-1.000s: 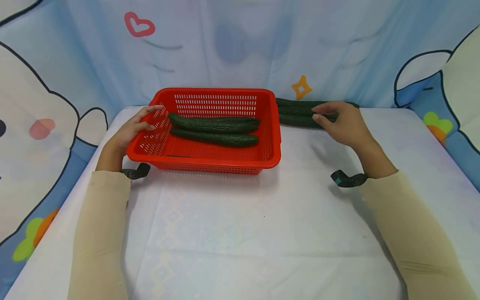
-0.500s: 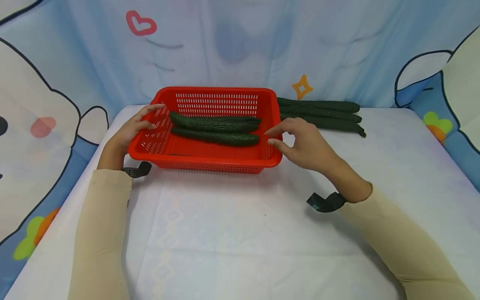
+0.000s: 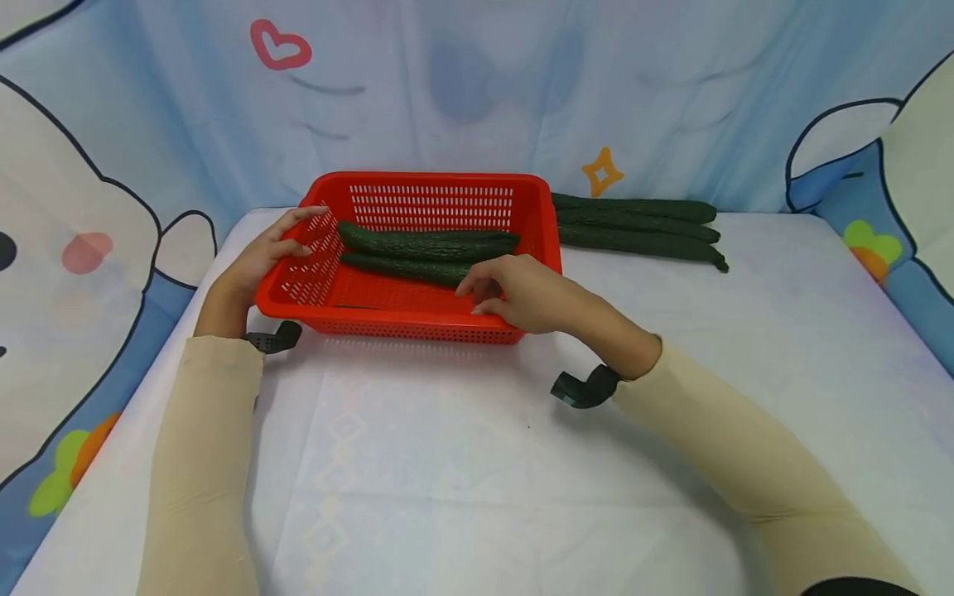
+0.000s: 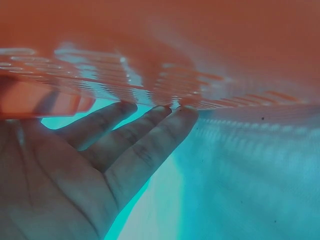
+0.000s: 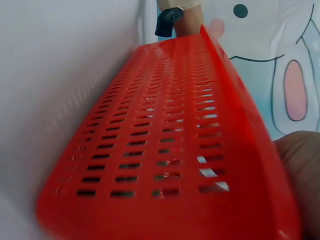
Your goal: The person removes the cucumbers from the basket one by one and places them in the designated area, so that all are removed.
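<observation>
My left hand (image 3: 261, 255) grips the left end of the red plastic basket (image 3: 395, 318). In the left wrist view, its long fingers (image 4: 145, 145) press against the slotted wall from outside. Inside the basket, a cucumber (image 3: 402, 266) lies in front of more green cucumbers (image 3: 425, 243). My right hand (image 3: 522, 291) reaches over the near right rim, fingers bent with thumb and index apart. It covers the front cucumber's right end, the fingertips low beside it. The right wrist view shows mostly the basket's outer wall (image 5: 150, 125), with part of the right hand (image 5: 302, 170) at the edge.
Several long cucumbers (image 3: 641, 228) lie side by side on the white cloth, just right of the basket. The table's white cloth (image 3: 447, 463) spreads in front. A blue printed curtain (image 3: 484, 83) hangs behind.
My right hand has left the cucumbers on the table at right and moved left over the rim into the basket. The left hand stays at the basket's left end.
</observation>
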`<state>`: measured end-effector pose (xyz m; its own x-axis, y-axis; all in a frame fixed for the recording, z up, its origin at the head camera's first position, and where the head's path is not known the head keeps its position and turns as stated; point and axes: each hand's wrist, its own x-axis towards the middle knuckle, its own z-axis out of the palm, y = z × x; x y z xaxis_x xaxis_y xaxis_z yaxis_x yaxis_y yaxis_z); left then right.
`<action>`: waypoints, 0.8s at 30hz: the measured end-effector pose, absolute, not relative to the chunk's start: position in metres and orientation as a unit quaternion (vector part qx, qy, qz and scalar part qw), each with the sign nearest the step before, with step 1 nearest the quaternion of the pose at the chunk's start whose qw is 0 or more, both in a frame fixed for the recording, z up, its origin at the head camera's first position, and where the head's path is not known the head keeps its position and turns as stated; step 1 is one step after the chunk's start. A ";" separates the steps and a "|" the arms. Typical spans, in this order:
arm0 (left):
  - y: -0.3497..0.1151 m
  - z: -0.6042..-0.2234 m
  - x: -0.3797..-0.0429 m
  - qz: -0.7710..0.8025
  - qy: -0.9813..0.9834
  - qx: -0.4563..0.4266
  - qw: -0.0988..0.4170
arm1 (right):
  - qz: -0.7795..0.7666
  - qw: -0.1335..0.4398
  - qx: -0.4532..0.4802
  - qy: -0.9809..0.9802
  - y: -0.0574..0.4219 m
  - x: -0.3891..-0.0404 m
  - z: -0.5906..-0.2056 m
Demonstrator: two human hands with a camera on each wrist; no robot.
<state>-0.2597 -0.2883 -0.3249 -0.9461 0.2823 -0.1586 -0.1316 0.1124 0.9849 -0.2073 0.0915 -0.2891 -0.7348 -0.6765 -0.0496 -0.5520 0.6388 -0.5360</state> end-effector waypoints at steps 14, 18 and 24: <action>-0.286 -0.326 -0.260 0.678 0.714 0.062 0.165 | -0.171 0.262 -0.279 0.908 0.056 -0.238 -0.304; -0.287 -0.326 -0.260 0.665 0.727 0.060 0.159 | -0.163 0.273 -0.273 0.908 0.055 -0.239 -0.305; -0.284 -0.324 -0.257 0.661 0.731 0.065 0.159 | -0.143 0.295 -0.266 0.907 0.055 -0.240 -0.306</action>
